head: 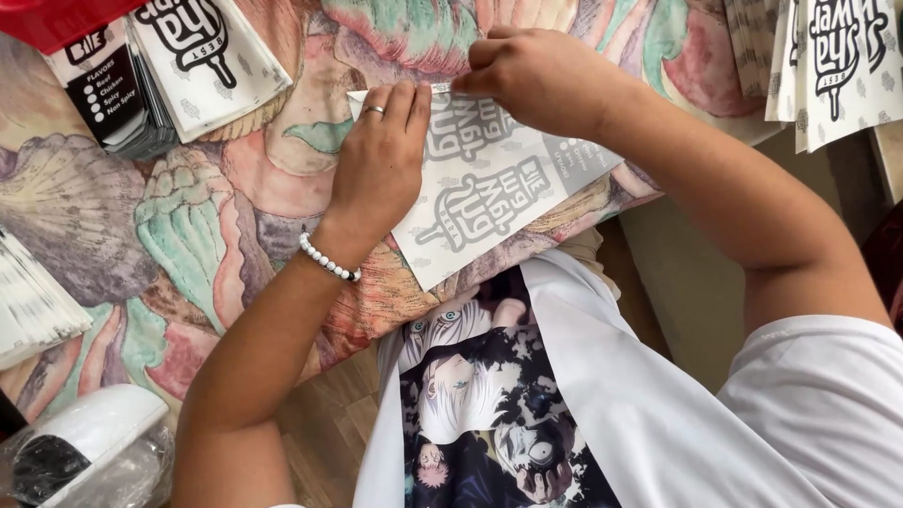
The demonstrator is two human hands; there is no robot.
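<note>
One flat white printed paper sheet (489, 188) lies on the shell-patterned cloth (188, 235), directly under both hands. The left hand (376, 165), wearing one ring and one white bead bracelet (328, 259), presses flat on the sheet's left part with its fingers together and extended. The right hand (536, 75) pinches the sheet's top edge between curled fingertips. Three stacks of similar printed sheets sit around: one at the upper left (169, 66), one at the upper right (828, 66), one at the left edge (33, 306). One white device (85, 442) lies at the lower left.
</note>
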